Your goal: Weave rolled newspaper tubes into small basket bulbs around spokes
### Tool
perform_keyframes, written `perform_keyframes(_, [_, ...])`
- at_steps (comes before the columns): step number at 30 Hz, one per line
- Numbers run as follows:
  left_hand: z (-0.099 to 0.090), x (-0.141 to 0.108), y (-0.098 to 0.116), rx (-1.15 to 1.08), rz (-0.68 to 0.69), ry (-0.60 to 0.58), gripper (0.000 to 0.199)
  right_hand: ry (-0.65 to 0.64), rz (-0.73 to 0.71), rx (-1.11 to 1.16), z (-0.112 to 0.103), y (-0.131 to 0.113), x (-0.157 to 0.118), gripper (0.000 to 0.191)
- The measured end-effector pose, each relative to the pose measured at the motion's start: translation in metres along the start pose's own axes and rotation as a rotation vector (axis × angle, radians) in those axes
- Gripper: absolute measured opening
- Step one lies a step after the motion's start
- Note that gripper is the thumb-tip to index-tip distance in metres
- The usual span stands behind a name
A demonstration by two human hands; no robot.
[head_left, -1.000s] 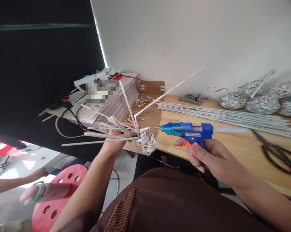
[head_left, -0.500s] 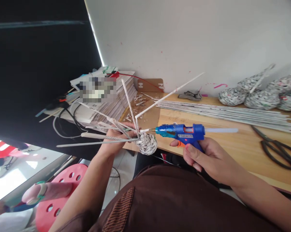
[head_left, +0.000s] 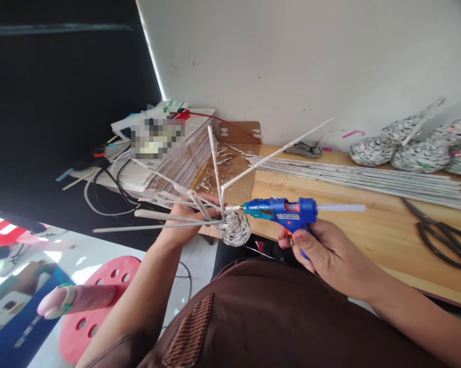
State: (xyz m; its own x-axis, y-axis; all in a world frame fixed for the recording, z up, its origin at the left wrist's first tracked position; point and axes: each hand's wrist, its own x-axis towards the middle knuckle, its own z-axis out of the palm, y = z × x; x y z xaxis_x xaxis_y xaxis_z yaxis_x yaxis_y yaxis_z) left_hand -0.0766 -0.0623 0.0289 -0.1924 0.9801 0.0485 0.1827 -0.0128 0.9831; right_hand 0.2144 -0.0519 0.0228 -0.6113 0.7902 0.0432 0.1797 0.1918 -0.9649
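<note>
My right hand point(head_left: 310, 248) is wrapped round a blue hot glue gun point(head_left: 282, 209) with a clear glue stick point(head_left: 343, 208) out of its back. The gun's nozzle points left and meets the rolled paper sticks just above a small woven paper ball point(head_left: 235, 228). My left hand point(head_left: 188, 220) is closed round the base of those sticks beside the ball; its fingertips are partly hidden. Several paper sticks point(head_left: 165, 215) fan out to the left and upward from the ball, one of them bent toward the upper right.
Long paper rods point(head_left: 349, 176) lie across the wooden table point(head_left: 292, 184). Black scissors point(head_left: 441, 237) rest at the right, with woven paper shapes point(head_left: 418, 153) behind. A paper stack point(head_left: 188, 158) stands at the back left. A pink bottle point(head_left: 81, 300) is on a red stool point(head_left: 123, 263).
The glue gun has moved slightly left, its nozzle closer against the sticks, and my right forefinger has drawn back at the orange trigger. The ball and sticks have shifted slightly right.
</note>
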Motion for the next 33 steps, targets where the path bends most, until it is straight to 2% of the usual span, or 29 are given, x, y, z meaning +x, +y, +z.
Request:
perform_keyframes(7, [-0.001,0.0,0.001,0.024,0.002,-0.007,0.031,0.064,-0.044,-0.092,0.003,-0.009,0.001,0.043])
perform_keyframes(13, [-0.007,-0.004,-0.002,0.048,0.0,0.03,0.028,0.117,-0.159,-0.369,0.004,-0.009,0.003,0.027])
perform_keyframes(16, [-0.011,-0.005,-0.003,0.052,-0.014,0.03,0.026,0.164,-0.176,-0.46,0.004,-0.006,0.003,0.028])
perform_keyframes(19, [-0.016,-0.007,-0.003,0.012,-0.033,0.015,0.023,0.172,-0.176,-0.447,0.005,-0.003,0.005,0.03])
perform_keyframes(22, [-0.025,-0.009,0.0,-0.022,-0.012,0.012,0.022,0.18,-0.056,-0.236,0.008,0.002,0.016,0.038])
perform_keyframes(24, [-0.032,-0.011,0.004,-0.04,0.015,0.02,0.023,0.231,0.092,0.045,0.013,0.007,0.031,0.052])
perform_keyframes(27, [-0.042,-0.014,0.01,-0.08,0.03,0.083,0.026,0.243,0.31,0.425,0.023,0.018,0.063,0.064])
perform_keyframes(29, [-0.049,-0.015,0.012,-0.095,0.032,0.138,0.028,0.19,0.409,0.477,0.029,0.024,0.087,0.068])
perform_keyframes(33, [-0.058,-0.015,0.009,-0.115,0.054,0.19,0.029,0.121,0.591,0.397,0.038,0.028,0.131,0.077])
